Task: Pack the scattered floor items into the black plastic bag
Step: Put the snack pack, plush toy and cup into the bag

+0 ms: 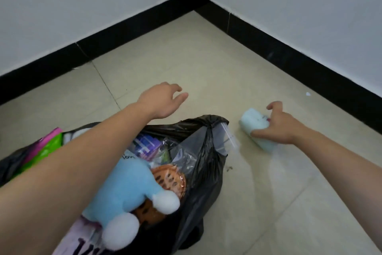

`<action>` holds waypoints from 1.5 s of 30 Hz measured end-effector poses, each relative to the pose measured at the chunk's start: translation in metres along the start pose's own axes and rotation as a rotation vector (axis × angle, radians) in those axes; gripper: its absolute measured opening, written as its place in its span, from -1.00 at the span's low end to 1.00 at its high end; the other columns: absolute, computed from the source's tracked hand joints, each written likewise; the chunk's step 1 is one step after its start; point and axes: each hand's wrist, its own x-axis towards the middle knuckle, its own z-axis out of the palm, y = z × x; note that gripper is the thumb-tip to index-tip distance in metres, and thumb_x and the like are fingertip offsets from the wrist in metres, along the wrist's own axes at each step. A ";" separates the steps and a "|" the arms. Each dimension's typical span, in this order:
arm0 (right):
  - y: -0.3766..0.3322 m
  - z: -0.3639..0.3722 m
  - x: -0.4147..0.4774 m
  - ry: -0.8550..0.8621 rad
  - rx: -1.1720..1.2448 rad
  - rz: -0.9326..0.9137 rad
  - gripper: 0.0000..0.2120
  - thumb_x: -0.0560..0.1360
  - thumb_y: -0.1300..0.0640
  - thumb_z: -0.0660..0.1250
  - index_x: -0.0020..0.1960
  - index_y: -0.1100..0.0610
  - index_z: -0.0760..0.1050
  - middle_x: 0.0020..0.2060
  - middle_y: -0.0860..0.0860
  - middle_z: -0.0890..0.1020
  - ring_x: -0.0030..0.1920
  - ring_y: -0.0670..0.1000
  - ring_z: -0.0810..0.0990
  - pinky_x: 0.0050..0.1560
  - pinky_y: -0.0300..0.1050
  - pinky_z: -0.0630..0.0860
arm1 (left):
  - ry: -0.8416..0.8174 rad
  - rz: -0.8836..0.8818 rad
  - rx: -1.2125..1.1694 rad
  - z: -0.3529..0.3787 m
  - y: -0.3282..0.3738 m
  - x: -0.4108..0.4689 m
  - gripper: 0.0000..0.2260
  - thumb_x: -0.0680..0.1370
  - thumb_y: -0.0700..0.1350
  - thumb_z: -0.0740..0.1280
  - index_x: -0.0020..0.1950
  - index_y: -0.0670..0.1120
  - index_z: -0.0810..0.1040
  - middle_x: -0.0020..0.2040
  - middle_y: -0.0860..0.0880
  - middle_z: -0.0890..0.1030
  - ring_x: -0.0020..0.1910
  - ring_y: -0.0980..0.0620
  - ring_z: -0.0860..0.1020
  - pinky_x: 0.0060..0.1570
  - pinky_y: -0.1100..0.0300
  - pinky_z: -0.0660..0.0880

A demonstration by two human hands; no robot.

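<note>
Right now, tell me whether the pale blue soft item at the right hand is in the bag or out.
Out. The pale blue soft item is beside the black bag, over floor tile, gripped by the right hand.

You can read very little here. In the black bag (206, 172), a pale cloth (129, 156) just beyond the blue plush toy (124, 188) carries dark script that may say "love", but it is blurred. The lilac packet (82, 242) at the near edge has big dark letters, cut off and illegible. On the right, the pale blue soft item (254, 124) bears tiny marks too small to tell.
</note>
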 end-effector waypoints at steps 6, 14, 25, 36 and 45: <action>-0.083 -0.048 -0.048 0.320 0.601 -0.129 -0.38 0.42 -0.25 0.45 0.29 0.02 0.28 0.17 -0.03 0.47 0.12 0.05 0.52 0.10 0.03 0.51 | -0.107 -0.132 0.082 -0.024 -0.043 -0.073 -0.40 0.52 0.38 0.20 0.43 0.04 0.41 0.32 -0.05 0.55 0.26 -0.10 0.51 0.23 0.01 0.45; -0.179 -0.016 -0.129 0.213 0.731 -0.362 -0.42 0.47 -0.29 0.38 0.29 -0.08 0.19 0.17 -0.05 0.49 0.07 0.00 0.55 -0.04 -0.08 0.54 | -0.083 -0.123 0.205 -0.037 -0.054 -0.109 -0.77 0.42 0.21 0.43 -0.08 0.10 0.62 -0.15 0.09 0.62 -0.12 0.02 0.56 -0.15 0.14 0.52; -0.164 0.079 -0.162 0.068 -0.015 -0.563 -0.41 0.56 -0.17 0.25 0.55 -0.17 0.17 0.46 0.02 0.28 0.41 0.11 0.35 0.29 0.05 0.43 | 0.337 -0.128 0.124 -0.040 -0.049 -0.116 -0.79 0.62 -0.01 0.25 0.13 0.07 0.66 0.04 -0.01 0.67 0.00 -0.08 0.58 -0.11 0.07 0.50; -0.138 0.076 -0.168 0.551 0.268 -0.549 -0.46 0.50 -0.04 0.37 0.45 0.01 0.39 0.41 0.06 0.36 0.45 0.03 0.28 0.47 0.02 0.27 | 0.232 -0.114 0.165 -0.026 -0.057 -0.135 -0.77 0.60 0.02 0.20 0.09 0.09 0.64 0.03 -0.02 0.67 0.00 -0.11 0.59 -0.07 0.07 0.53; -0.119 0.079 -0.152 0.015 0.787 0.103 -0.64 0.49 0.03 0.40 0.21 0.19 0.55 0.06 0.14 0.66 0.03 0.08 0.62 0.05 -0.04 0.57 | 0.399 -0.073 0.092 -0.059 -0.055 -0.171 -0.73 0.61 0.07 0.18 0.14 0.04 0.62 0.10 -0.01 0.64 0.03 -0.08 0.58 0.00 -0.02 0.55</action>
